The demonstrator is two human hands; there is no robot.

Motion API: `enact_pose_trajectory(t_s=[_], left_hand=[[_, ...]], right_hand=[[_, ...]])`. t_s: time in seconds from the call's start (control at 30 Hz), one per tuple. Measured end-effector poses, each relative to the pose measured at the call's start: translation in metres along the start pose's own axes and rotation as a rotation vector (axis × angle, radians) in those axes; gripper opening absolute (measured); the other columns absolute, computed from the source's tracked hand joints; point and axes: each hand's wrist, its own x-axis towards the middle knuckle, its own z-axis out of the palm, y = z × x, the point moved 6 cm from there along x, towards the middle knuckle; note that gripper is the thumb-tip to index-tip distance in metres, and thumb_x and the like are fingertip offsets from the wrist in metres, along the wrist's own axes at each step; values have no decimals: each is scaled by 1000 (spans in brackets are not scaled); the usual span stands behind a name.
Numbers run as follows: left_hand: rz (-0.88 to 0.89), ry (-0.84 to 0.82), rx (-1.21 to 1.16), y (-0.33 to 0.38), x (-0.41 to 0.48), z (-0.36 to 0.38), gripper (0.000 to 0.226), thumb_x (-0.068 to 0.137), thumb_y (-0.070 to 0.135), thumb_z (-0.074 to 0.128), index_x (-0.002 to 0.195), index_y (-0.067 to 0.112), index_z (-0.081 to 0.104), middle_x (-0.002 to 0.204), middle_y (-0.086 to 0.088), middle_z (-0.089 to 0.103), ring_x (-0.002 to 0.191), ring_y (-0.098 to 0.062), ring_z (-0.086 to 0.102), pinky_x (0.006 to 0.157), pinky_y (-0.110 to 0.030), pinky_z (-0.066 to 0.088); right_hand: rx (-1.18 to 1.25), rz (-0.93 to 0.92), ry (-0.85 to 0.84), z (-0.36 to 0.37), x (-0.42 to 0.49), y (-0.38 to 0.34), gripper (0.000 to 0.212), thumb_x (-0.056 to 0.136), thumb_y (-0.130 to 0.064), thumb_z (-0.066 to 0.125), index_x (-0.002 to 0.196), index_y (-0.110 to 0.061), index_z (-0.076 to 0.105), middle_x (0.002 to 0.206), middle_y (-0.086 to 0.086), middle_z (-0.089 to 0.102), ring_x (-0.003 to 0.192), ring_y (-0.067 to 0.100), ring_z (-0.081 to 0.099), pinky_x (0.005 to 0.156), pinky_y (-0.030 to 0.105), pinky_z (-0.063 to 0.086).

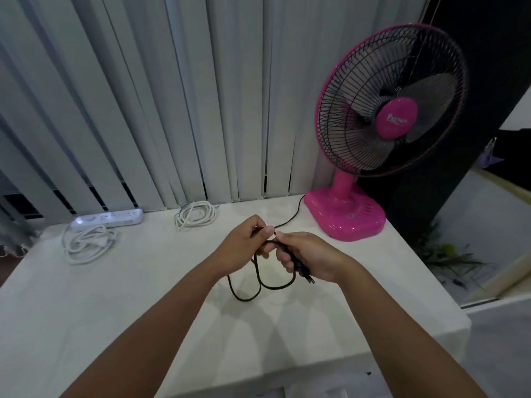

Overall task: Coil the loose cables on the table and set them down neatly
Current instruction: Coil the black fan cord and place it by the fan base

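Black cable [275, 288] hangs in two loops btwn both hands, over the near-centre of the white desk [143, 297], the loops' low ends at or just above the surface; which, can't tell. Left grip [244, 245] pinches the cable btwn thumb and fingers at the top of the loops. Right grip [310, 257], just beside it and touching it at the fingertips, has its fingers curled round the gathered strands, w/ the dark plug end [309, 278] sticking out below the palm. Both forearms reach in from the bottom edge.

From the left grip the cable runs on, away across the desk, to the base of a pink fan [344, 216] at the far right corner; fan head w/ black wire guard is turned toward the camera.

Far left, by the back edge: white power strip [107, 219] w/ its own white cord [86, 244] heaped loosely in front. Near it, back centre, a second white cable [195, 215] lies coiled. Pale vertical blinds [143, 96] hang behind the desk.
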Motion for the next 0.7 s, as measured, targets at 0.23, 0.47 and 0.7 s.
enact_pose_trajectory(t_s=[0.23,0.47,0.7], left_hand=[[80,15,354,26,46,39,37,96,55,34,75,26,43,64,2,60,54,-9,54,56,-32,46],[-59,-29,80,20,76,63,42,100,46,36,84,23,67,70,10,65,52,-4,44,51,-14,37],[-58,-50,39,39,93,74,39,94,34,52,58,18,53,50,13,43,48,-3,35,49,-12,31]], right_hand=[[203,112,-132,-55,-17,3,32,98,-37,44,100,-12,65,63,-3,44,54,12,42,57,24,42],[433,-62,-58,-118,-29,-23,11,91,-13,49,99,-8,56,70,0,51,61,12,51,62,25,47],[251,135,-169,-128,-26,-12,38,99,-43,36,93,-14,60,66,-3,42,57,11,41,61,25,38]])
